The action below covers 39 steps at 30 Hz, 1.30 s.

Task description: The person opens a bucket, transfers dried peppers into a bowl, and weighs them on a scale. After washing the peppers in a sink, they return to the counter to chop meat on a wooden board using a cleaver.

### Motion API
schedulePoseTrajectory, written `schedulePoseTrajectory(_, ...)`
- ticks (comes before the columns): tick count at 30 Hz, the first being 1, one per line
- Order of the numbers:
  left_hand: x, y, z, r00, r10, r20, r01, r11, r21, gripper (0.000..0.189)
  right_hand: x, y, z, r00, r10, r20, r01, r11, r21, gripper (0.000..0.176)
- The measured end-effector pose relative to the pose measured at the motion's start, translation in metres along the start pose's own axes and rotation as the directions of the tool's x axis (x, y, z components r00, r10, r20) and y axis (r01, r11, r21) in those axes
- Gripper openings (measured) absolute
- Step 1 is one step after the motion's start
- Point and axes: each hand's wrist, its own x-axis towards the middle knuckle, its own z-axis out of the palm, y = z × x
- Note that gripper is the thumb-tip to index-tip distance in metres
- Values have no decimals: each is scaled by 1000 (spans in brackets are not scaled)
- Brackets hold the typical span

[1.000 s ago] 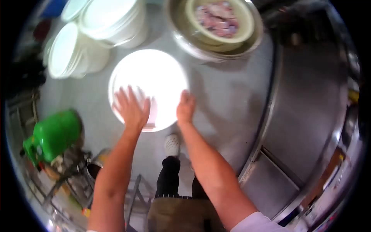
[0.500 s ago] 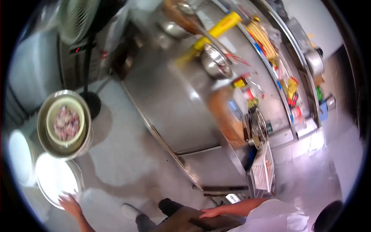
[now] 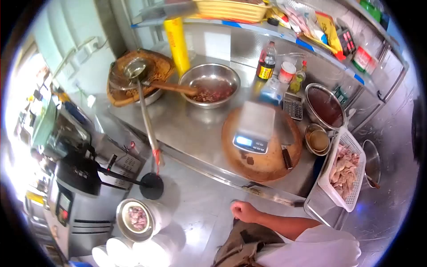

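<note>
Steel table point(image 3: 191, 129) carries, at right, a board point(image 3: 267, 168) with a scale point(image 3: 258, 122) and knife point(image 3: 287, 156). Between board and apron point(image 3: 242, 242), the right grip point(image 3: 243, 211) is curled closed; the left grip is out of view.

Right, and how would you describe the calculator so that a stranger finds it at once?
On the steel counter, find the round wooden chopping board. Just beyond its far right edge, the grey calculator lies beside the steel bowl with dark red contents. Unlike the digital scale on the board, it is smaller and has rows of keys.
</note>
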Motion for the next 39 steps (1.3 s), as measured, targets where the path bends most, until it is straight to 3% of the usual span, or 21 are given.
schedulePoseTrajectory(2, 12, 44, 2, 999, 33, 41, -34, 999, 18, 34, -6, -5, -12, 987, -152, -56, 152, 988, 7, 36)
schedulePoseTrajectory(4, 32, 82, -6, 987, 156, 47, -160, 982, 101, 32, -6, -7, -39, 983, -43, 180, 30, 997, 73, 39)
schedulePoseTrajectory(7, 99, 171, -19, 729, 682, 48, -622, 632, 463, 30, -7, -16, -71, 945, 68, 319, -89, 995, 52, 35)
schedulePoseTrajectory(8, 119, 244, -18, 932, 360, 46, -343, 916, -207, 31, -12, -26, -83, 957, 88, 275, -93, 996, 3, 34)
schedulePoseTrajectory(9, 141, 301, -16, 961, 268, 68, -212, 874, -438, 27, -17, -36, -93, 967, 108, 232, -99, 994, -48, 33)
schedulePoseTrajectory(12, 216, 424, 22, 935, 316, 163, -136, 740, -659, 15, -40, -46, -111, 959, 282, -34, -274, 949, 157, 31)
schedulePoseTrajectory(13, 253, 438, 39, 930, 317, 185, -16, 539, -842, 20, -46, -41, -114, 936, 325, -133, -301, 938, 170, 30)
schedulePoseTrajectory(15, 287, 493, 61, 977, 156, 145, 44, 518, -855, 32, -66, -35, -109, 847, 426, -319, -364, 901, 237, 28)
schedulePoseTrajectory(16, 286, 526, 56, 965, -18, 260, 246, 389, -888, 35, -76, -32, -110, 783, 472, -406, -384, 879, 281, 26)
schedulePoseTrajectory(19, 327, 558, 75, 963, -78, 259, 270, 343, -900, 40, -101, -11, -83, 620, 520, -588, -275, 846, 458, 22)
schedulePoseTrajectory(21, 302, 577, 61, 968, -192, 164, 232, 422, -876, 37, -119, 14, -63, 622, 561, -546, -257, 805, 535, 22)
schedulePoseTrajectory(22, 340, 542, 97, 989, 146, -2, -74, 489, -869, 34, -118, -7, -49, 533, 639, -554, -275, 751, 601, 25)
schedulePoseTrajectory(24, 405, 493, 143, 828, 551, -108, -428, 496, -755, 28, -115, 8, -16, 392, 669, -631, -193, 731, 655, 30)
schedulePoseTrajectory(26, 420, 487, 138, 687, 710, -156, -679, 552, -484, 24, -112, -12, -11, 333, 737, -588, -240, 669, 703, 29)
schedulePoseTrajectory(27, 424, 487, 136, 554, 805, -212, -826, 501, -258, 23, -111, -5, 2, 299, 735, -609, -101, 659, 745, 28)
schedulePoseTrajectory(28, 418, 497, 134, 540, 814, -215, -839, 500, -215, 25, -111, 2, 15, 264, 731, -629, 41, 643, 765, 27)
schedulePoseTrajectory(29, 404, 510, 127, 526, 822, -219, -850, 498, -172, 28, -106, -17, 9, 263, 735, -625, -42, 656, 754, 27)
schedulePoseTrajectory(30, 391, 522, 118, 647, 741, -182, -751, 577, -320, 37, -104, -38, 0, 263, 740, -619, -131, 663, 737, 27)
schedulePoseTrajectory(33, 352, 544, 94, 849, 529, 7, -331, 542, -773, 40, -115, -19, 5, 350, 660, -664, -36, 718, 695, 29)
schedulePoseTrajectory(35, 272, 583, 54, 933, 193, 305, 222, 359, -906, 35, -120, 7, 12, 344, 664, -665, -96, 729, 678, 29)
schedulePoseTrajectory(39, 206, 591, 42, 868, 380, 319, 175, 367, -914, 20, -138, 47, 13, 489, 628, -605, -33, 707, 706, 29)
